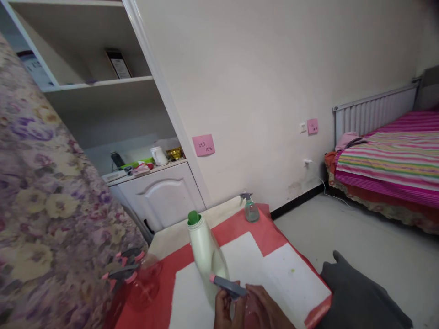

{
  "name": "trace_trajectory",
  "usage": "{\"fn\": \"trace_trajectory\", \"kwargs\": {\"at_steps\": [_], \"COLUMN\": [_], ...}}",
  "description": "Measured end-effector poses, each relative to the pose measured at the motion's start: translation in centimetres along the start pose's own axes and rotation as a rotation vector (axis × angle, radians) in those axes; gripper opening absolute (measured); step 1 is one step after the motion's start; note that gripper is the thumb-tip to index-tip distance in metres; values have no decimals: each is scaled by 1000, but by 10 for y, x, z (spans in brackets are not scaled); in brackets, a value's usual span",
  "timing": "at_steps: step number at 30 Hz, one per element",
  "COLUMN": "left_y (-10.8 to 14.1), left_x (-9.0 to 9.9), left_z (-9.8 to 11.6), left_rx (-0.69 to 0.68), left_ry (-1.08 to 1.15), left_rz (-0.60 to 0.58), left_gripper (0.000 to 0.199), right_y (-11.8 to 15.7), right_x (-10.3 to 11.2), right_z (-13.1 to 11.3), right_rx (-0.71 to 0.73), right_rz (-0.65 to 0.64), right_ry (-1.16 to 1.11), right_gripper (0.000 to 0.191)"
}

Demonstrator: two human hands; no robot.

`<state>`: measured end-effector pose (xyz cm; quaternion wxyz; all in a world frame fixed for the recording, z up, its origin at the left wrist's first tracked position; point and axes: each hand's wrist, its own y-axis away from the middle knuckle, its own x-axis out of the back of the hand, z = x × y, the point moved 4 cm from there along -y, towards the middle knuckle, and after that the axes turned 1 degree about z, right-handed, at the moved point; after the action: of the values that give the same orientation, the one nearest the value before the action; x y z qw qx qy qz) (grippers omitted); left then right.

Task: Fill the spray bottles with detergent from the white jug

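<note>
At the bottom of the view, a clear pink spray bottle [251,313] with a grey spray head and pink nozzle is between my hands. My left hand [226,311] is closed, its fingers pinched at the neck just under the spray head. Around the bottle's right side curls my right hand [269,307], its fingertips near the neck. Just beyond stands a pale green jug [206,251] with a green piece at its mouth. To the left are pink spray bottles [142,290] with grey heads. A clear greenish spray bottle [252,211] stands at the table's far end.
White sheets [295,278] lie over a red cover [224,230] on the table. A floral curtain [44,205] hangs at left, beside a white cabinet [164,196] with shelves. A grey cloth-like thing [356,292] is at lower right, and a bed [394,155] stands farther right.
</note>
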<state>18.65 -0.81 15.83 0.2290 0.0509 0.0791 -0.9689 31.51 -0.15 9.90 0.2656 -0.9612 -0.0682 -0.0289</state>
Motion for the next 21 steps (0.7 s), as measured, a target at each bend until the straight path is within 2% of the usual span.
{"fn": "trace_trajectory", "kwargs": {"at_steps": [3,5,10,17,21], "left_y": [4,7,10,15,18], "left_x": [1,0,6,14,11], "left_z": [22,41,79,86,86], "left_rx": [42,59,26,-62,-42], "left_ry": [15,32,-2,-45,-123], "left_rz": [-65,-156,-159,-157,-302], "left_gripper": [37,39,42,43,37], "right_y": [2,4,6,7,6], "right_x": [2,3,4,6,6], "right_z": [-7,-11,-16,-18,-23], "right_rx": [-20,-42,-66,-115,-109], "right_rz": [-30,-41,-28,-58,-93], "right_ry": [34,23,76,95,60], "right_gripper": [64,80,72,68,79]}}
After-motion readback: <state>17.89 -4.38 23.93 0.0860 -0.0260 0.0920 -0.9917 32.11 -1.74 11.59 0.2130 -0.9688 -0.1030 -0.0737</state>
